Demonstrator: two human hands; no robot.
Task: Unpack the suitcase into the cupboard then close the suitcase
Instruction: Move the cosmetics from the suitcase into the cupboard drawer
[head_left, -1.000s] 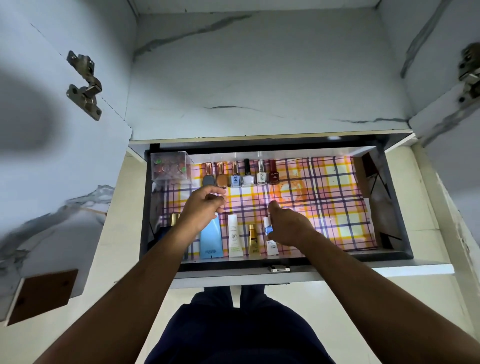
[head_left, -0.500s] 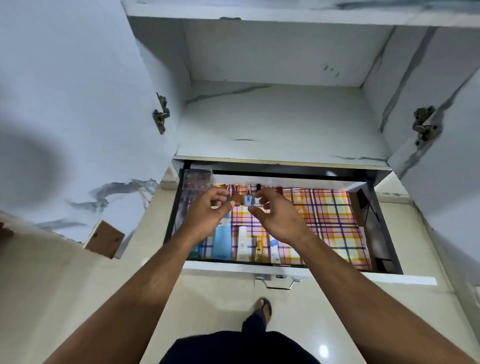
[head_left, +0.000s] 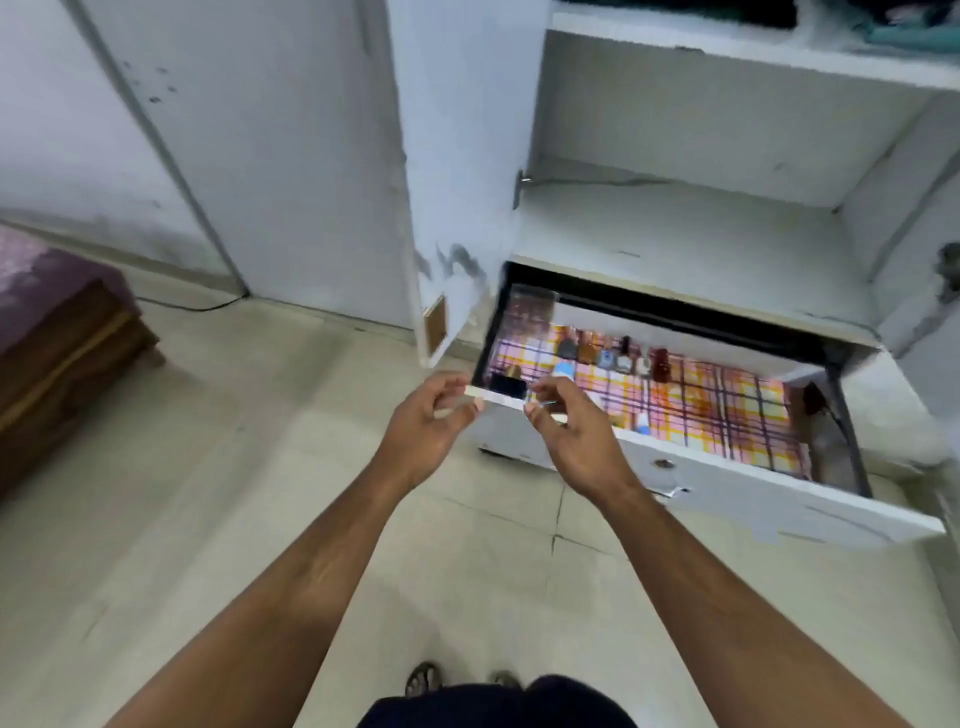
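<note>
The white cupboard (head_left: 675, 223) stands open with its bottom drawer (head_left: 727, 483) pulled out. The drawer has a plaid liner and a row of small nail polish bottles (head_left: 613, 356) along the back. More bottles and tubes lie near its front, partly hidden by my hands. My left hand (head_left: 431, 421) and my right hand (head_left: 571, 431) hover side by side at the drawer's front left corner. Both have their fingers loosely curled and apart, and I see nothing held in them. The suitcase is out of view.
The open cupboard door (head_left: 452, 156) hangs left of the drawer. A wooden bed frame with a purple cover (head_left: 62, 322) sits at the far left. Folded clothes (head_left: 883, 26) lie on the top shelf. A clear box (head_left: 530, 306) stands in the drawer's back left corner. Pale floor tiles stretch below.
Both hands have pulled back out of the drawer to its front left corner. The view has swung left and away, and the bottles stay in the drawer.
</note>
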